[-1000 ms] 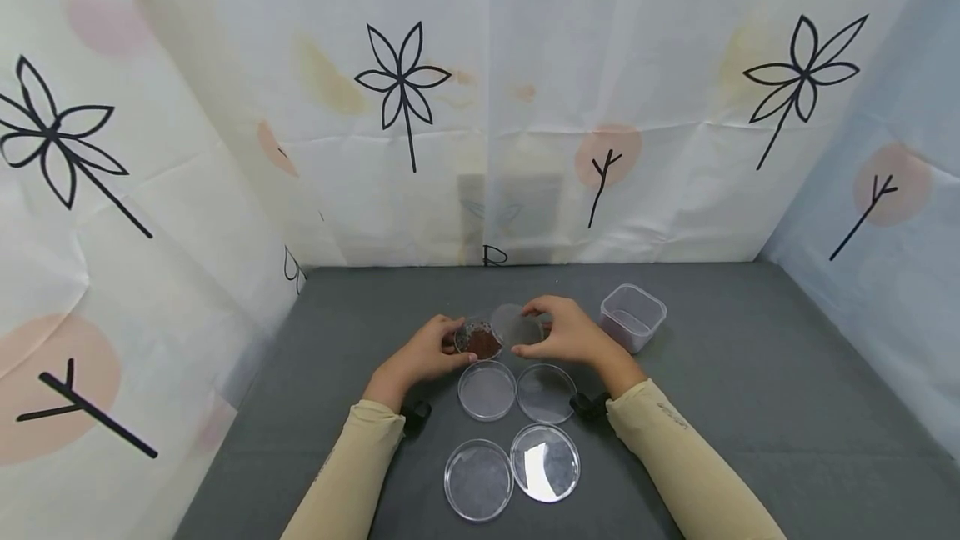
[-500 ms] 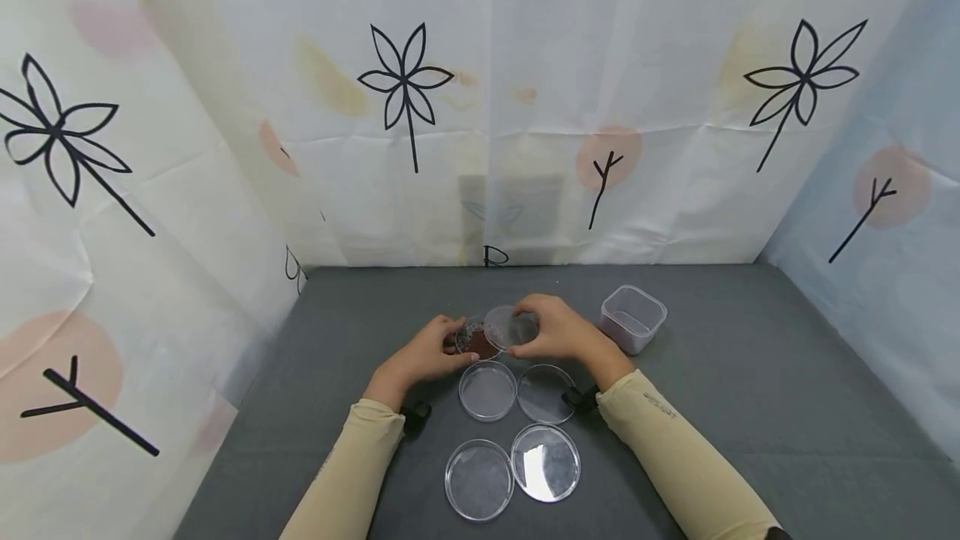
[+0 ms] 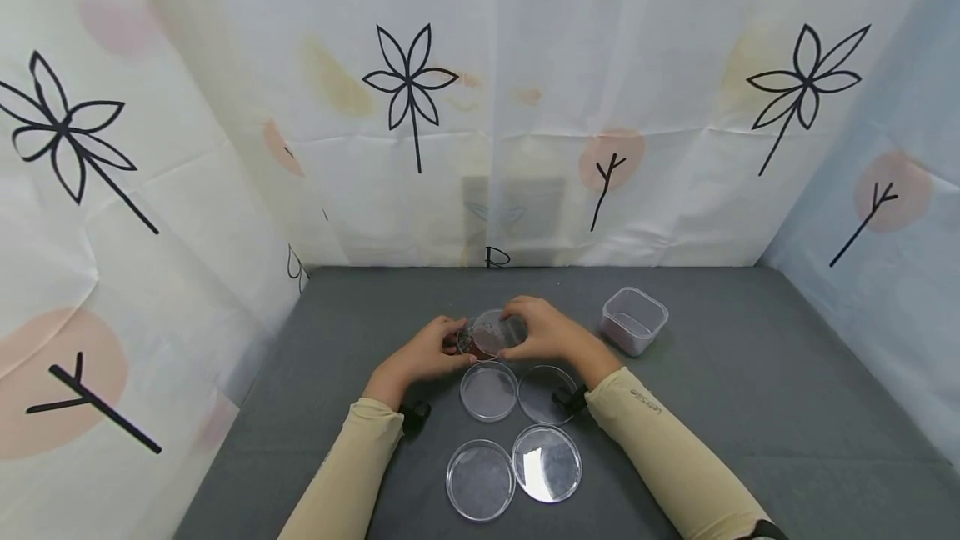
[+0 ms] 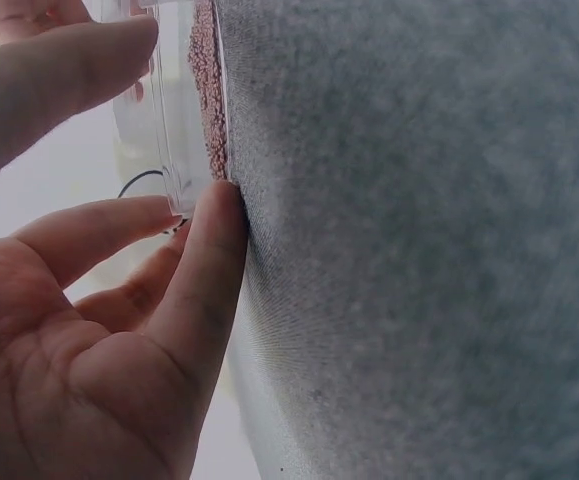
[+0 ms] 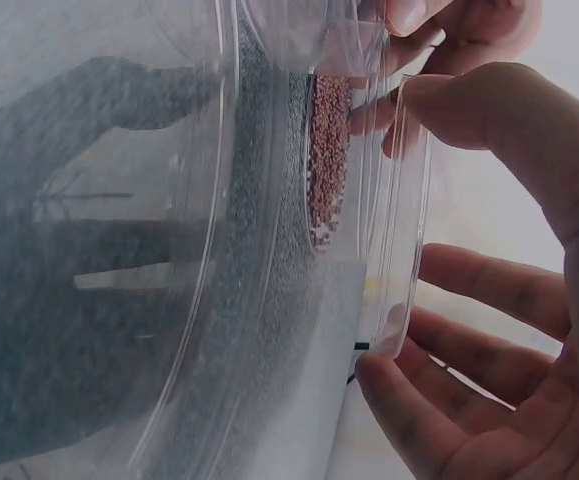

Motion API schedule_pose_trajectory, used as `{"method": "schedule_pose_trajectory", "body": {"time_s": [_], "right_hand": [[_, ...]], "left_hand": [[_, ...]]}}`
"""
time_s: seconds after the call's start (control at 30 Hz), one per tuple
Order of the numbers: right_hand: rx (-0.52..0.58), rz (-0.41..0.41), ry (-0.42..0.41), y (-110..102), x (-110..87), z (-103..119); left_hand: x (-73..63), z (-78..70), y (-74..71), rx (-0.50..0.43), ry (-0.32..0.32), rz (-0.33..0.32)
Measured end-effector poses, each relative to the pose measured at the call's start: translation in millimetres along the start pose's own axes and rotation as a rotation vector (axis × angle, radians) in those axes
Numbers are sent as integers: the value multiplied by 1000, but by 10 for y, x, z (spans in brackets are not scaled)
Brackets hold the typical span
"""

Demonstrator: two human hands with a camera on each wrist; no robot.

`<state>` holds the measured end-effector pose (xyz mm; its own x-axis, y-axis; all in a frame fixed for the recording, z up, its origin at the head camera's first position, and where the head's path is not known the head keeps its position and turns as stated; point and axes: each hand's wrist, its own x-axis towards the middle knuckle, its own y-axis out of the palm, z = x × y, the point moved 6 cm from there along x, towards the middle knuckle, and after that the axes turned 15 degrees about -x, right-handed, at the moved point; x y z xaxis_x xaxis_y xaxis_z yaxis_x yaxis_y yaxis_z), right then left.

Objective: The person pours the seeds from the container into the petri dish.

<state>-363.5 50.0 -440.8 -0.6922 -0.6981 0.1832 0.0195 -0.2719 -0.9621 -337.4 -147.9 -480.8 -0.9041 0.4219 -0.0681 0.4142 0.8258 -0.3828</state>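
A clear petri dish (image 3: 467,347) with reddish-brown granules (image 4: 209,110) sits on the grey cloth. My left hand (image 3: 422,362) holds it at its left side, thumb and fingers at the rim. Over the dish's right part, my right hand (image 3: 553,333) holds a clear round lid (image 5: 414,210), pinched by the edge between thumb and fingers. In the head view the lid overlaps the dish but lies off to the right. The right wrist view shows the lid above the granules, with a gap below it.
Several clear round dishes or lids stand nearer: one (image 3: 489,391) close to the held dish, another (image 3: 536,394) beside it partly behind the right wrist strap, and two (image 3: 480,482) (image 3: 558,482) further forward. A clear square tub (image 3: 633,315) stands to the right.
My right hand has moved left with the lid, so the lid covers more of the granule dish. The left hand has stayed at the dish.
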Motion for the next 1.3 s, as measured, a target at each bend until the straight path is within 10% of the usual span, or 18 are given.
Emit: {"method": "schedule_pose_trajectory", "body": {"time_s": [1.3], "right_hand": [[86, 138, 26, 210, 135, 168]], "left_hand": [[-6, -8, -9, -11, 14, 12]]}}
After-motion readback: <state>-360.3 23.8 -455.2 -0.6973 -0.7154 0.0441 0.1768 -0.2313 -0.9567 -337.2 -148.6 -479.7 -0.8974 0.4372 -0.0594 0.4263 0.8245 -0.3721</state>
